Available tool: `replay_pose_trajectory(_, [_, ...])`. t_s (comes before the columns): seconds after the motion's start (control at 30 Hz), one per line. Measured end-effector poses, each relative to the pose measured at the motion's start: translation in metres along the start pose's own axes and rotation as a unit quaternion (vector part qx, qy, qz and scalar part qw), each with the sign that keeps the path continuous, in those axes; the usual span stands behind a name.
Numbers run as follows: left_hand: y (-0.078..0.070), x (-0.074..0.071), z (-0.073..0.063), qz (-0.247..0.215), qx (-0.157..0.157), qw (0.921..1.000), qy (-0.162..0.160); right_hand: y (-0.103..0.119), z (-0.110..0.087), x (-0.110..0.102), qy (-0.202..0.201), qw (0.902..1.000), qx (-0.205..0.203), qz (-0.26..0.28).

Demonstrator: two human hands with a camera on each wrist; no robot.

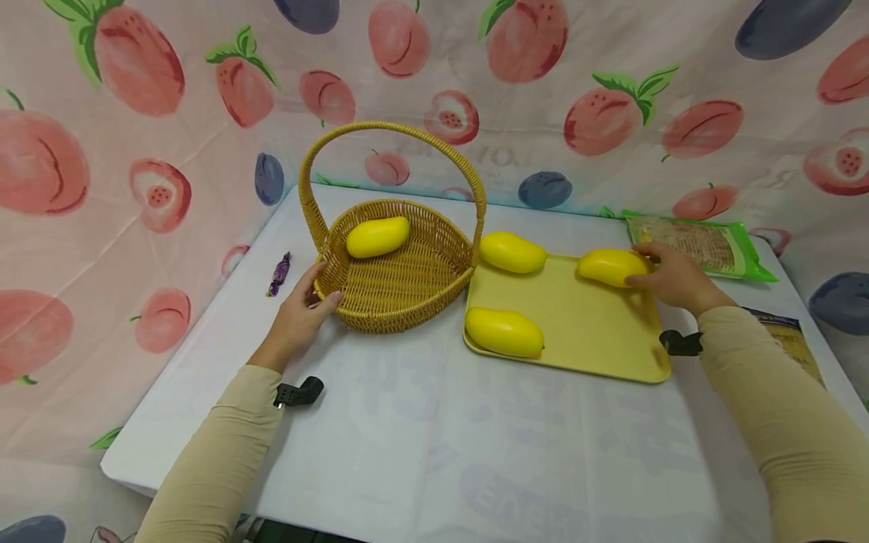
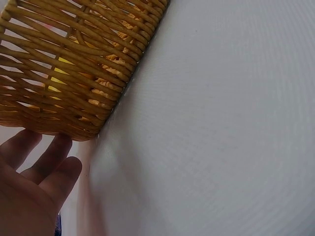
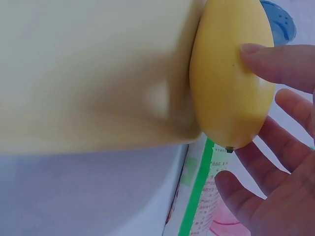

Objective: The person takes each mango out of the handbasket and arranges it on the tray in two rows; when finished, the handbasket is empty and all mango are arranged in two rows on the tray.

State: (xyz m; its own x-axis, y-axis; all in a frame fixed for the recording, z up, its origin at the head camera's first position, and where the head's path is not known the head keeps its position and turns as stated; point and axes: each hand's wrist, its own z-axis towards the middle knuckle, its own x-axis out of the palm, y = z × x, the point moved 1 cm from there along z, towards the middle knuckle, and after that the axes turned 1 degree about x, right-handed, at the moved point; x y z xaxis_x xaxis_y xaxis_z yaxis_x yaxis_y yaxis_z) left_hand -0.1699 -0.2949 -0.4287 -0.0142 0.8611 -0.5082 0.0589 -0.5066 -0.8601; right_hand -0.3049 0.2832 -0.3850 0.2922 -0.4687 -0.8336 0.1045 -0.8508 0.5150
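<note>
My right hand [image 1: 679, 279] grips a yellow mango [image 1: 606, 268] at the far right corner of a yellow tray [image 1: 591, 339]; in the right wrist view the thumb presses the side of the mango [image 3: 229, 73] and the fingers reach around its other side. Two more mangoes lie toward the tray's left side, one at the far corner [image 1: 512, 252] and one at the near corner [image 1: 504, 332]. A wicker basket [image 1: 400, 320] with a tall handle stands left of the tray, one mango [image 1: 378, 237] inside. My left hand [image 1: 295, 320] touches the basket's left side, its fingertips against the woven wall [image 2: 74, 83].
A purple wrapped candy [image 1: 279, 274] lies left of the basket. Behind the right hand is a green-edged clear packet [image 1: 699, 245], and another packet [image 1: 790, 339] is partly hidden by the right sleeve. A fruit-print cloth [image 1: 421, 75] hangs behind the white table [image 1: 407, 437].
</note>
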Motion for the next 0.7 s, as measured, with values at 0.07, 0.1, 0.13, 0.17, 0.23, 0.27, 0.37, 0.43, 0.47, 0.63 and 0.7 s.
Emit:
replay_pose_trajectory(0.07, [-0.0001,0.0001,-0.0001,0.0,0.001,1.0,-0.001,-0.0001,-0.0005,-0.0005,-0.001,1.0,0.002,0.003])
replay_pose_trajectory(0.1, [-0.0001,0.0002,-0.0001,0.001,0.002,1.0,-0.001,-0.0005,-0.0006,-0.0007,-0.001,1.0,0.002,0.003])
replay_pose_trajectory(0.13, [-0.0001,0.0002,-0.0001,0.001,0.003,1.0,-0.002,-0.0007,-0.0008,-0.001,0.0,1.0,0.003,0.006])
replay_pose_trajectory(0.17, [0.0,0.0002,-0.0001,0.001,0.003,1.0,-0.002,-0.0012,-0.0011,-0.0013,0.001,1.0,0.004,0.008])
replay_pose_trajectory(0.23, [-0.0002,0.0002,-0.0003,0.001,0.004,1.0,-0.002,-0.0026,-0.0015,-0.0018,0.002,0.9999,0.009,0.005])
replay_pose_trajectory(0.27, [-0.0003,0.0003,-0.0004,0.001,0.004,1.0,-0.002,-0.0031,-0.0019,-0.0021,0.003,0.9999,0.012,0.004])
replay_pose_trajectory(0.37, [-0.0006,0.0002,-0.0007,0.001,0.002,1.0,-0.003,-0.0049,-0.0026,-0.0026,0.003,0.9999,0.015,-0.002])
replay_pose_trajectory(0.43, [-0.0006,0.0001,-0.0008,0.002,0.002,1.0,-0.003,-0.0053,-0.0028,-0.0027,0.002,0.9999,0.015,-0.001])
replay_pose_trajectory(0.47, [-0.0008,0.0,-0.0009,0.003,0.002,1.0,-0.003,-0.0052,-0.0029,-0.0027,0.001,0.9999,0.015,-0.001])
replay_pose_trajectory(0.63, [-0.0007,0.0003,-0.0004,0.005,0.004,1.0,-0.002,-0.0041,-0.0033,-0.0027,-0.002,0.9999,0.016,-0.005])
replay_pose_trajectory(0.7, [-0.0003,0.0005,-0.0002,0.005,0.003,1.0,-0.003,-0.0035,-0.0037,-0.003,-0.002,0.9998,0.017,-0.012])
